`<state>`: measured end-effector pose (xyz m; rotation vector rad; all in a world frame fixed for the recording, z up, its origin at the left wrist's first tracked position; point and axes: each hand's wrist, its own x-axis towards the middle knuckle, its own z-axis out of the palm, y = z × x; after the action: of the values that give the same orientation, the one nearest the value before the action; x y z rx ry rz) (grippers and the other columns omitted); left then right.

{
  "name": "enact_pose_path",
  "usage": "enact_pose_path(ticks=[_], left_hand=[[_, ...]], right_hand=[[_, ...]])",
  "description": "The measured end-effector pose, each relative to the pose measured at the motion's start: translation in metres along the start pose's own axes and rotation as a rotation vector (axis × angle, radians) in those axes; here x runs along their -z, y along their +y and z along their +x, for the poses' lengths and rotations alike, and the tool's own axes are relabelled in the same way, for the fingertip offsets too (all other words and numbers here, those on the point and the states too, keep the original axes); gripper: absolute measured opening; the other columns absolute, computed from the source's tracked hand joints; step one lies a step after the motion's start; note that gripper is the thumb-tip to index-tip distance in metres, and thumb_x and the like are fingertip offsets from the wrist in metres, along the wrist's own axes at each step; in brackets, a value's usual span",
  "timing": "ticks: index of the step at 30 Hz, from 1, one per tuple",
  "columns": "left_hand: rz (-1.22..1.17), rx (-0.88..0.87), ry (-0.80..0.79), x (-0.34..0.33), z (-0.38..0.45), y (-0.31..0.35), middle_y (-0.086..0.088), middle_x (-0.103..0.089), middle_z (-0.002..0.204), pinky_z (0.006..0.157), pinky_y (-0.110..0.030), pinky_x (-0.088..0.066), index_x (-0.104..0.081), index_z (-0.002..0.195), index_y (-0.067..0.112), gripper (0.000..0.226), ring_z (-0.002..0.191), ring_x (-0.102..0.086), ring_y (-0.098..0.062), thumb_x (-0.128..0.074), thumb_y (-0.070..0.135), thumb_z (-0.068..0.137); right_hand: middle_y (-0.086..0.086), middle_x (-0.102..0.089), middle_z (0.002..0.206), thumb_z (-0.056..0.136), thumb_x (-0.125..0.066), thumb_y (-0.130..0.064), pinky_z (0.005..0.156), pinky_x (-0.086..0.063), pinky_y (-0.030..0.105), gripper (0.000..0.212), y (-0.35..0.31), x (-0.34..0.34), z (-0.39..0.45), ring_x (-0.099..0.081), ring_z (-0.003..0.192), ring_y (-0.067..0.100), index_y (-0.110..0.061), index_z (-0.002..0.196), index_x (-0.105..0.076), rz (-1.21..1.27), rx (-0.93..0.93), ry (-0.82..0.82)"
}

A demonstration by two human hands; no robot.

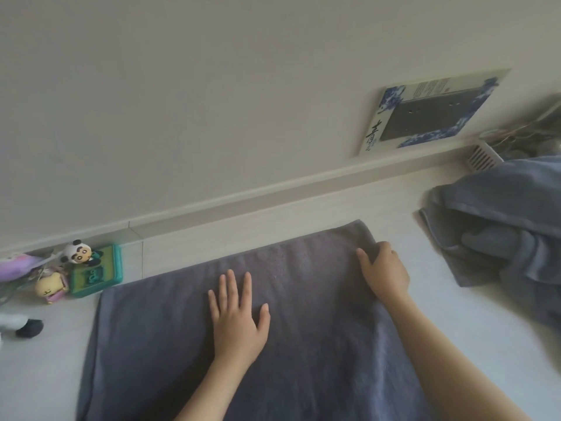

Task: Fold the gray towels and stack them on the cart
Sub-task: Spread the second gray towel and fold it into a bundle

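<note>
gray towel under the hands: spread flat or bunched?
Spread flat. The gray terry towel lies smooth on the white table; left hand presses flat on it, right hand grips its right edge.

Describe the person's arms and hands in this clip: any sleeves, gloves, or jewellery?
Both forearms are bare as far as the frame shows, no sleeves visible. The left hand and right hand wear no gloves. No rings, watch or bracelet show on the fingers or wrists.

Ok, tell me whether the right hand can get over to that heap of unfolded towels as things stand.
Probably yes. The right hand grips the spread towel's right edge, and only bare surface lies between it and the heap. It would have to let go first.
</note>
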<state>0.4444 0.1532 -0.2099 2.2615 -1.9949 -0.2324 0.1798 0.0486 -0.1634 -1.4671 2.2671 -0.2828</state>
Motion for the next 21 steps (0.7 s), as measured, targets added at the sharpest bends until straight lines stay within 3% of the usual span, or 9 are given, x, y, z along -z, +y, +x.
enact_pose_path(ticks=[4, 8, 10, 14, 18, 21], left_hand=[[0.064, -0.159, -0.040, -0.006, -0.009, 0.010, -0.012, -0.028, 0.153, 0.114, -0.054, -0.010, -0.031, 0.147, 0.020, 0.069, 0.142, -0.021, -0.032, -0.036, 0.050, 0.085], [0.086, -0.093, -0.035, -0.007, -0.007, 0.017, -0.018, -0.033, 0.150, 0.113, -0.054, -0.008, -0.039, 0.143, 0.015, 0.069, 0.139, -0.023, -0.035, -0.035, 0.048, 0.083], [0.074, -0.108, -0.043, -0.008, -0.011, 0.023, -0.022, -0.033, 0.149, 0.113, -0.055, -0.008, -0.040, 0.143, 0.013, 0.068, 0.139, -0.024, -0.036, -0.035, 0.046, 0.084], [0.118, -0.196, -0.087, -0.010, -0.024, 0.030, -0.019, -0.032, 0.150, 0.112, -0.055, -0.013, -0.035, 0.145, 0.016, 0.067, 0.139, -0.027, -0.037, -0.033, 0.048, 0.085], [0.084, -0.142, -0.063, -0.003, -0.028, 0.044, -0.021, -0.033, 0.149, 0.111, -0.053, -0.012, -0.040, 0.143, 0.013, 0.067, 0.138, -0.029, -0.038, -0.033, 0.047, 0.086], [0.046, -0.282, -0.079, -0.004, -0.061, 0.057, -0.015, -0.026, 0.153, 0.113, -0.052, -0.009, -0.032, 0.146, 0.017, 0.068, 0.142, -0.019, -0.034, -0.035, 0.049, 0.087]], right_hand=[[0.016, -0.063, 0.102, 0.095, -0.039, -0.047, 0.070, -0.037, 0.034, 0.040, 0.032, 0.013, -0.020, -0.059, 0.097, 0.034, -0.009, 0.101, -0.048, -0.059, -0.054, -0.120], [0.014, -0.063, 0.100, 0.092, -0.046, -0.049, 0.070, -0.037, 0.030, 0.040, 0.068, 0.024, -0.034, -0.057, 0.094, 0.030, -0.009, 0.090, -0.052, -0.023, -0.071, -0.277], [0.013, -0.063, 0.098, 0.091, -0.051, -0.047, 0.070, -0.037, 0.030, 0.036, 0.072, 0.023, -0.040, -0.057, 0.092, 0.030, -0.011, 0.089, -0.051, 0.014, -0.052, -0.254], [0.013, -0.062, 0.101, 0.092, -0.051, -0.043, 0.067, -0.038, 0.035, 0.031, 0.074, 0.015, -0.059, -0.059, 0.091, 0.034, -0.013, 0.098, -0.044, -0.068, -0.024, -0.028], [0.015, -0.059, 0.119, 0.085, -0.058, -0.035, 0.088, -0.036, 0.043, 0.045, 0.069, -0.001, -0.082, -0.051, 0.106, 0.036, -0.013, 0.124, -0.055, -0.215, 0.195, 0.224], [0.005, -0.046, 0.142, 0.088, -0.038, -0.044, 0.110, -0.018, 0.041, 0.051, 0.073, -0.028, -0.123, -0.037, 0.132, 0.029, -0.024, 0.134, -0.049, -0.271, 0.512, 0.092]])
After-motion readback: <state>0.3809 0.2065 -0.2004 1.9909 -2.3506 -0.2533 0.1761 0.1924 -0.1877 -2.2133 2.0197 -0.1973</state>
